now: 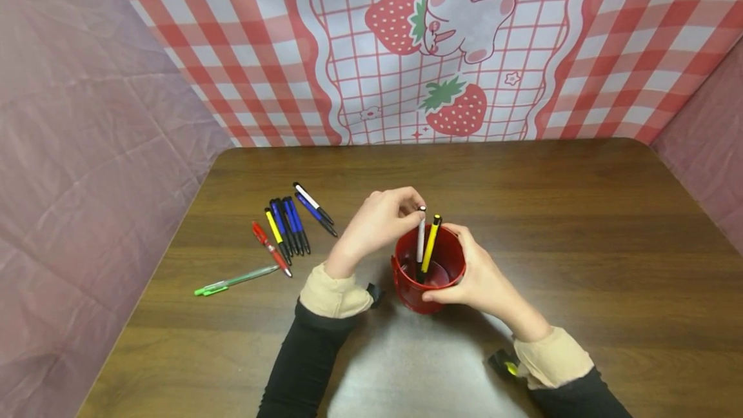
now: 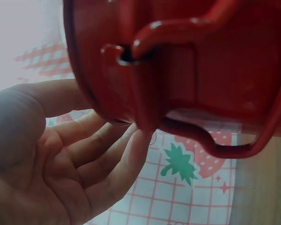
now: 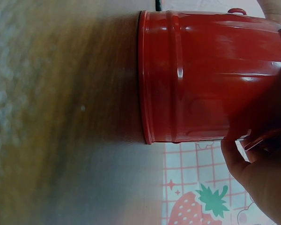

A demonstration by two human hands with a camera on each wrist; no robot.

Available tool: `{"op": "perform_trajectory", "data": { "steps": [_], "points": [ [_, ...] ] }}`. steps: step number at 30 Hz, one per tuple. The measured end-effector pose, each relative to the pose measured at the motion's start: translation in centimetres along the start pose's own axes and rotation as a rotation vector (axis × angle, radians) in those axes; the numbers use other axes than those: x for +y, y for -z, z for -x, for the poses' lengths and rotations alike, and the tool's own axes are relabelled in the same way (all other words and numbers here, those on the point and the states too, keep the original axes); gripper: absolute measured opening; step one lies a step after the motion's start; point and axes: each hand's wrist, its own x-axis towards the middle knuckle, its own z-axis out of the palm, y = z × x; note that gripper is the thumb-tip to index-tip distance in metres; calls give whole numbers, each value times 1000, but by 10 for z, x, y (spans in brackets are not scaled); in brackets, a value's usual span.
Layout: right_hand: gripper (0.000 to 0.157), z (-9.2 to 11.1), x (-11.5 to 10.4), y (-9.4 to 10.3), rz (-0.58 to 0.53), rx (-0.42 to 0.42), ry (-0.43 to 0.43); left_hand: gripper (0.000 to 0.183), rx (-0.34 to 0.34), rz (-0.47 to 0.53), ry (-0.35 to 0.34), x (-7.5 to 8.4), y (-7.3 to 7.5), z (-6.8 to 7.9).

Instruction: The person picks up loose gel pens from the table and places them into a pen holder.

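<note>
A red metal bucket stands on the table. My right hand grips its right side near the rim, thumb at the front and fingers toward the back. Inside, a yellow pen with black ends leans upright against the near wall. Beside it is a white pen, its lower end within the bucket. Over the rim, my left hand pinches the white pen's top between thumb and fingers. In the left wrist view the bucket's wire handle shows, while the left fingertips are hidden behind the bucket wall.
Left of the bucket lie several blue pens, a yellow pen, a second white pen, a red pen and a clear green pen. A checked strawberry cloth hangs behind the wooden table.
</note>
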Motion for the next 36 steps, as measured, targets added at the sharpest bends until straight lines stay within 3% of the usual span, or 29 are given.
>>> {"op": "perform_trajectory", "data": {
  "steps": [26, 36],
  "points": [
    [98, 0, -2, -1, 9, 9, -6, 11, -112, -102, 15, 1, -8, -3],
    [94, 1, 1, 0, -53, -15, -17, 15, -32, -14, 46, -2, -6, -1]
  ]
}}
